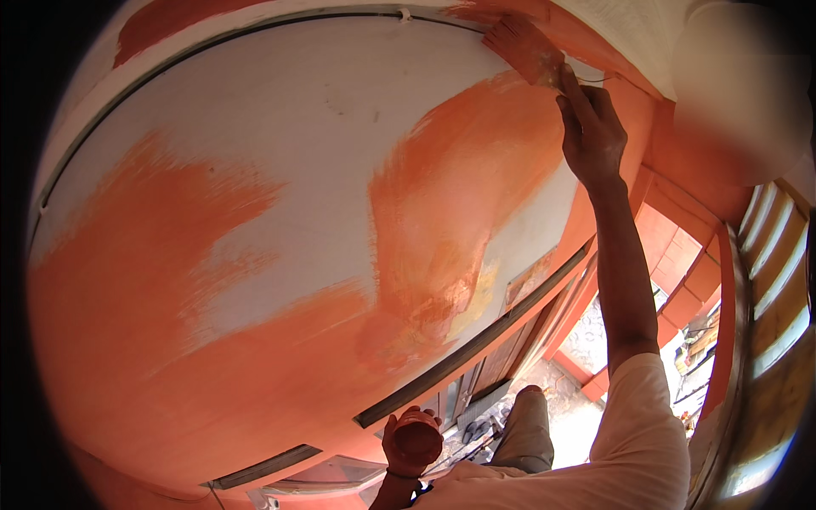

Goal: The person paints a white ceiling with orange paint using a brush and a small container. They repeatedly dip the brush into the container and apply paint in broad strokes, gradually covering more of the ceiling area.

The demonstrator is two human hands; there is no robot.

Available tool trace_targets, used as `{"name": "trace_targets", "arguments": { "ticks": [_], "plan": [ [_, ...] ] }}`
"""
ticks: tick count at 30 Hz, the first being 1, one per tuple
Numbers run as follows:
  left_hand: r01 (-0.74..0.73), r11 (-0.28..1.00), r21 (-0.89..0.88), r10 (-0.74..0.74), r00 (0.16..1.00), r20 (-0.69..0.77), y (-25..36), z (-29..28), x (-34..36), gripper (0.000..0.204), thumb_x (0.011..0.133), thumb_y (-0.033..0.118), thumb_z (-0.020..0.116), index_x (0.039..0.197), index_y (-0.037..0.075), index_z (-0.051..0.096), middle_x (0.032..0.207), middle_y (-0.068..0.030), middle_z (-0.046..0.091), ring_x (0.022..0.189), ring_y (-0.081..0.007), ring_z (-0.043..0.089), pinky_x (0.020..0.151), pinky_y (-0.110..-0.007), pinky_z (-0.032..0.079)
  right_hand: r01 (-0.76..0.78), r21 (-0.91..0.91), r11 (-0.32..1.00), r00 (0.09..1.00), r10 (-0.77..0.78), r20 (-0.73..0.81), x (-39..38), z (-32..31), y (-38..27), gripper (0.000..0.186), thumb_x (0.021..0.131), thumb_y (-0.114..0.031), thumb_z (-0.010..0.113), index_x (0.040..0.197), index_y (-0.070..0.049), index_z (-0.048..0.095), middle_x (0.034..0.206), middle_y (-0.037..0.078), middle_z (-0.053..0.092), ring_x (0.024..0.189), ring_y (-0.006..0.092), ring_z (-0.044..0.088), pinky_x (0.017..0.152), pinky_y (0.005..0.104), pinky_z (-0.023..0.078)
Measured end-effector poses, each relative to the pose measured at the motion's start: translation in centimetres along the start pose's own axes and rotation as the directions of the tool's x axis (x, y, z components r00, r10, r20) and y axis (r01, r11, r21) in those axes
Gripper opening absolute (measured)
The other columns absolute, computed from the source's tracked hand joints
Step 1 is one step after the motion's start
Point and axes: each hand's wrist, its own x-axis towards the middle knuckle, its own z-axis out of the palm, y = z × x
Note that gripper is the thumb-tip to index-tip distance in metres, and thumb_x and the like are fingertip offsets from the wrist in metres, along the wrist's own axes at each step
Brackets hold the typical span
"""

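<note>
High at the upper right, my right hand [597,127] is closed around the handle of a wide flat paintbrush [529,53]. Its orange-stained bristles touch or nearly touch the top of the wall [323,110], close under a thin dark cable [280,24]. The wall is pale grey-white with broad orange patches [442,195] of streaky paint. Low in the view, my left hand [396,459] wraps around a small round paint cup [418,442], reddish and dark inside. How much paint it contains I cannot tell.
Dark recessed slots [476,344] run below the painted area. A blurred pale round shape [739,93] is at the upper right. Slatted bars [773,280] stand at the right. Far below, a bright floor [578,433] shows beside my trouser leg [525,433], with assorted items nearby.
</note>
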Motion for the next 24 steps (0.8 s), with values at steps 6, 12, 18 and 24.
{"name": "trace_targets", "arguments": {
  "ticks": [6, 12, 18, 24],
  "plan": [
    [-0.009, 1.0, 0.03, 0.009, 1.0, 0.012, -0.1, -0.2, 0.1, 0.06, 0.105, 0.056, 0.055, 0.136, 0.006, 0.062, 0.132, -0.0221, 0.066, 0.124, -0.0434, 0.063, 0.094, -0.055, 0.061, 0.149, 0.053, 0.987, 0.979, -0.14, -0.147, 0.3, -0.6, -0.5, 0.049, 0.091, -0.01, 0.08, 0.138, -0.018, 0.072, 0.09, 0.003, 0.067, 0.075, 0.0167, 0.066, 0.057, 0.0302, 0.055],
    [0.001, 1.0, -0.006, -0.001, 1.0, 0.028, -0.5, 0.3, 0.5, 0.06, 0.105, 0.057, 0.054, 0.136, 0.006, 0.062, 0.132, -0.0229, 0.066, 0.124, -0.0435, 0.063, 0.093, -0.057, 0.062, 0.113, 0.021, 0.993, 0.989, -0.11, -0.099, 2.7, -0.7, -0.4, 0.052, 0.087, -0.007, 0.083, 0.137, -0.018, 0.074, 0.092, 0.003, 0.069, 0.077, 0.0165, 0.067, 0.059, 0.0299, 0.056],
    [0.01, 1.0, -0.005, -0.01, 0.999, 0.031, -0.7, 0.2, 0.7, 0.061, 0.105, 0.058, 0.054, 0.136, 0.006, 0.062, 0.132, -0.0232, 0.065, 0.124, -0.0434, 0.063, 0.093, -0.056, 0.062, 0.093, 0.025, 0.995, 0.989, -0.089, -0.121, 0.4, -2.0, 1.5, 0.051, 0.086, -0.006, 0.084, 0.135, -0.019, 0.075, 0.092, 0.003, 0.07, 0.077, 0.0161, 0.067, 0.061, 0.0301, 0.058],
    [-0.003, 1.0, -0.015, 0.003, 1.0, 0.015, -0.8, -0.3, 0.4, 0.061, 0.105, 0.058, 0.054, 0.136, 0.006, 0.062, 0.133, -0.0232, 0.065, 0.124, -0.0435, 0.063, 0.093, -0.056, 0.062, 0.292, -0.017, 0.956, 0.935, -0.289, -0.207, 4.0, -1.8, -0.3, 0.049, 0.084, -0.006, 0.085, 0.131, -0.02, 0.077, 0.093, 0.002, 0.07, 0.077, 0.0147, 0.067, 0.061, 0.0292, 0.057]
  ]
}}
